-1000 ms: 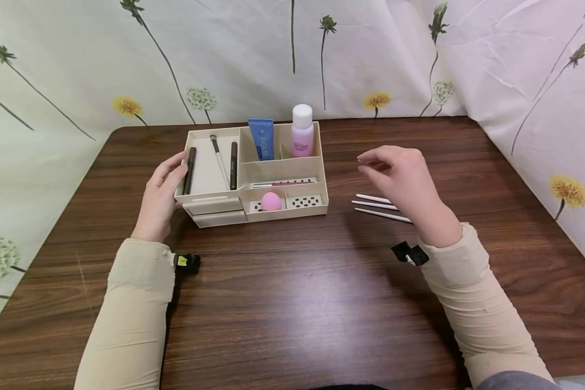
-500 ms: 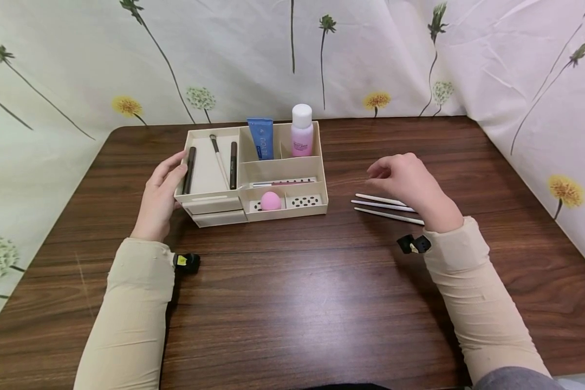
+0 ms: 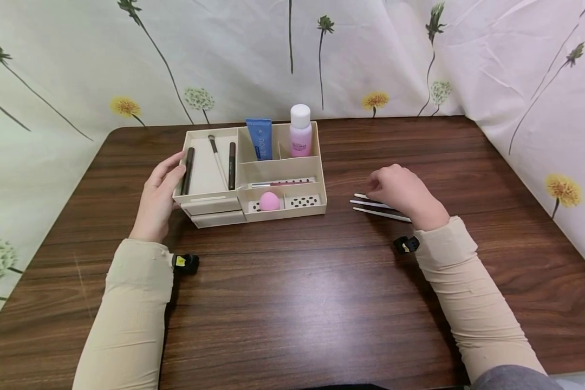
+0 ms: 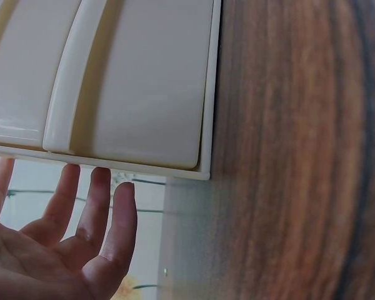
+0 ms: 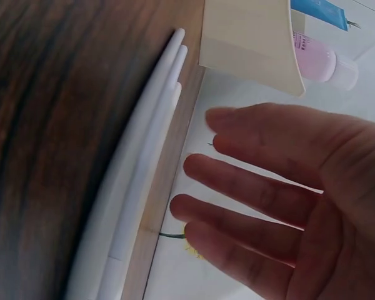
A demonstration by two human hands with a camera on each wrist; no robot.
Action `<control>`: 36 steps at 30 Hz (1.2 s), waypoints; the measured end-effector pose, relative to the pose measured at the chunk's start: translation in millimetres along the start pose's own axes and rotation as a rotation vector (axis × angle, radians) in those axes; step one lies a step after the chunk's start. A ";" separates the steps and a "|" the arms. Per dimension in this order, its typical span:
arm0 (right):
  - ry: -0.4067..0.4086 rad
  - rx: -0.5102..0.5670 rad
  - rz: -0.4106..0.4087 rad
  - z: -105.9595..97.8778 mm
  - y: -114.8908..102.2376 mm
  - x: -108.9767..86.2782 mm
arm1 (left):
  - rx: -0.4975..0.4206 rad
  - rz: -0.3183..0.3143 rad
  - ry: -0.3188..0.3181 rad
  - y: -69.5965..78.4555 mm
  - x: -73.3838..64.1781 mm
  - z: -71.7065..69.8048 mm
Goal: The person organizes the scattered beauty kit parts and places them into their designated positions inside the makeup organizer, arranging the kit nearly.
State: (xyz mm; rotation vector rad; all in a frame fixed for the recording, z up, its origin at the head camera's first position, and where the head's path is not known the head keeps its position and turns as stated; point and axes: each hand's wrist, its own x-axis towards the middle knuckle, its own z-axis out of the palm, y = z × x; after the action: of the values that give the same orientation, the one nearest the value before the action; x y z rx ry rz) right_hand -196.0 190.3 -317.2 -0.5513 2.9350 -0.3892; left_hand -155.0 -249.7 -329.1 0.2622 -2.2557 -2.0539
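Observation:
A cream desktop organizer (image 3: 208,196) stands on the wooden table with its two drawers facing me. My left hand (image 3: 158,197) rests against its left side; in the left wrist view the extended fingers (image 4: 94,200) touch the wall. Right of the organizer, three slender white sticks with tapered tips lie side by side; the nearest white stick (image 3: 381,214) is the most visible. My right hand (image 3: 403,193) hovers over their far side, partly hiding them. From the right wrist view, its loosely bent fingers (image 5: 256,187) hold nothing and stay apart from the white sticks (image 5: 137,156).
Inside the organizer are a blue tube (image 3: 260,140), a pink bottle with a white cap (image 3: 300,132), a pink ball-shaped sponge (image 3: 270,201), a makeup brush (image 3: 217,160) and dark pens (image 3: 231,165). A floral cloth (image 3: 253,59) hangs behind the table (image 3: 283,303).
My right hand has come down and a little toward me, closer to the white sticks. The left hand and the organizer stay in place.

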 end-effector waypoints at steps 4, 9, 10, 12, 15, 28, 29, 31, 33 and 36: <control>-0.006 -0.045 -0.003 3.5 0.9 0.3 | 0.007 -0.001 -0.001 -0.7 0.4 -0.1; -0.031 -0.111 -0.033 8.9 1.7 2.3 | 0.010 -0.002 -0.001 -1.7 0.5 -0.4; -0.035 -0.122 -0.035 9.7 1.4 2.8 | 0.010 -0.002 -0.001 -1.9 0.5 -0.6; -0.033 -0.142 -0.036 11.2 1.2 3.3 | 0.011 -0.001 -0.001 -2.0 0.6 -0.6; -0.034 -0.158 -0.020 12.5 1.5 3.7 | 0.010 0.000 0.000 -1.8 0.7 -0.5; -0.047 -0.140 -0.032 14.3 2.8 3.7 | 0.026 0.002 0.003 -1.8 0.8 -0.8; -0.048 -0.139 -0.037 14.1 2.5 3.8 | 0.024 0.001 0.003 -1.8 0.8 -0.8; -0.044 -0.137 -0.042 14.0 2.1 3.9 | 0.022 0.001 0.003 -1.7 0.8 -0.7; -0.033 -0.134 -0.052 14.0 1.7 3.8 | 0.019 -0.001 0.002 -1.6 0.8 -0.6; -0.008 -0.124 -0.065 14.0 1.4 3.6 | 0.015 -0.001 0.002 -1.4 0.6 -0.4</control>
State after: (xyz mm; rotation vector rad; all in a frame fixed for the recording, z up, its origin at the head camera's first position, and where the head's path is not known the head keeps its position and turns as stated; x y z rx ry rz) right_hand -197.4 187.1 -331.3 -0.6641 2.9543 -0.2119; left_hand -155.4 -250.3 -330.4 0.2659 -2.2715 -2.0368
